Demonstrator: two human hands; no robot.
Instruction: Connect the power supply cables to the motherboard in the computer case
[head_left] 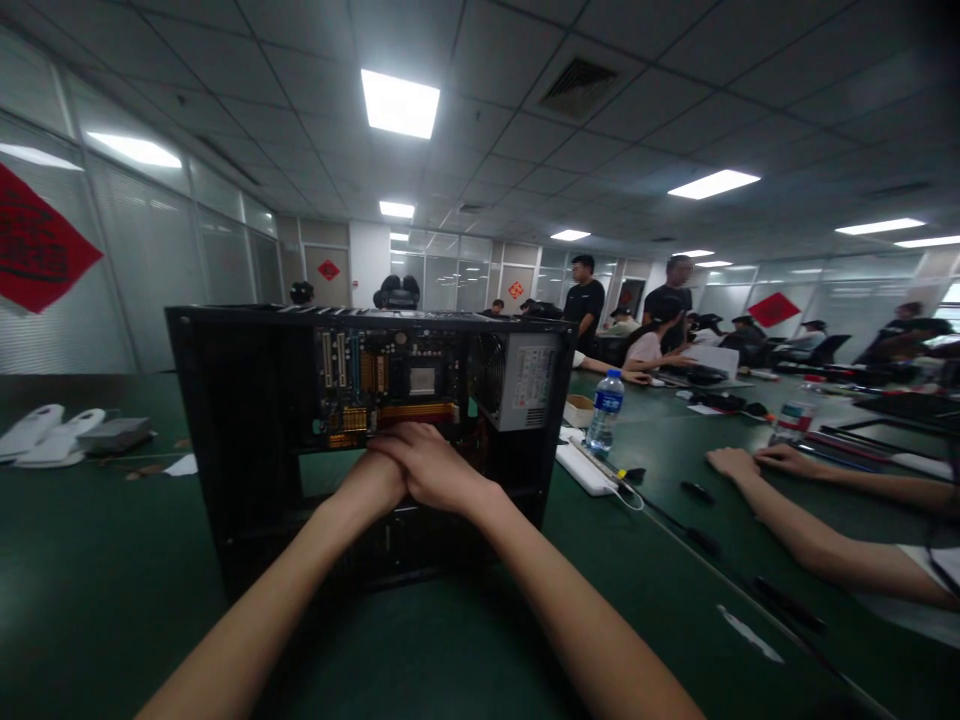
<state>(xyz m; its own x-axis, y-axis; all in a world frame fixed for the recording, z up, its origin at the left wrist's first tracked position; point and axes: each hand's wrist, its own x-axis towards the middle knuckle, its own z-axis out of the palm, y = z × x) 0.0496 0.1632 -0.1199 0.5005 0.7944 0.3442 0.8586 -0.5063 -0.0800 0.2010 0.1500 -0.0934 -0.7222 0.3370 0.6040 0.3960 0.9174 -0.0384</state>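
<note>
While near the motherboard (394, 368), right hand (441, 472) across left hand (384, 480).

A black computer case (251, 430) stands on the green tabletop (97, 570), its open side facing the camera and its dark metal frame bare around the edges, with a largely hollow, shadowed bay on the left. In its upper middle sits a dark motherboard (386, 352), set upright, bearing pale, blue and yellow-orange upright slots, a silvery square (422, 381) right of them, and orange-and-yellow strips along its lower part. A grey power supply (531, 385) fills the upper right corner, its printed label outward and a round, dark fan (491, 378) on its left.
</note>
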